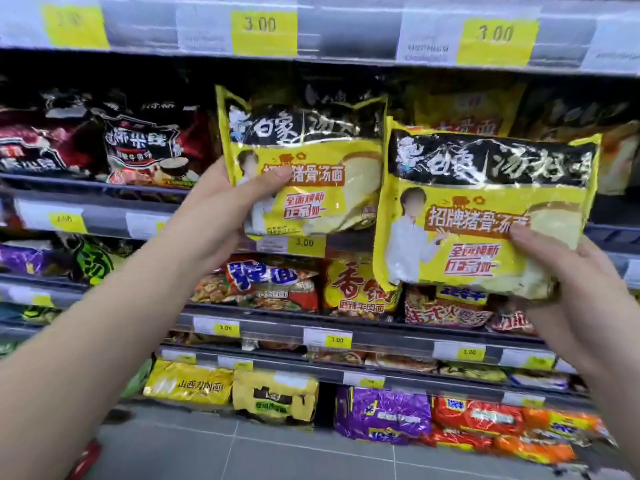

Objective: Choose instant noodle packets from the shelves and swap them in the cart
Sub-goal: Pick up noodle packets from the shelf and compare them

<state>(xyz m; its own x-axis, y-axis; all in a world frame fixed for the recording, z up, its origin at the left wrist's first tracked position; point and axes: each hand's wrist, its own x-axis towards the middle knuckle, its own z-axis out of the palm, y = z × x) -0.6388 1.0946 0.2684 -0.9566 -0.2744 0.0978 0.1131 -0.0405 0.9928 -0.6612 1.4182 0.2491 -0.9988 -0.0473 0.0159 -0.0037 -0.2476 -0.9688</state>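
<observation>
This is a shop, a grocery or supermarket aisle. Tiered grey shelves (pixel 277 327) run across the whole view, each level packed with bright noodle packets (pixel 273 285) faced outward in rows, and larger multipacks (pixel 384 414) sit on the lowest level just above the grey tiled floor (pixel 242 452). White-and-yellow price tags (pixel 263 31) are fixed along the front rail of every level, several reading 3.00. A red shape (pixel 85 459) at the lower left edge may be part of a cart, but too little of it shows to tell.
</observation>
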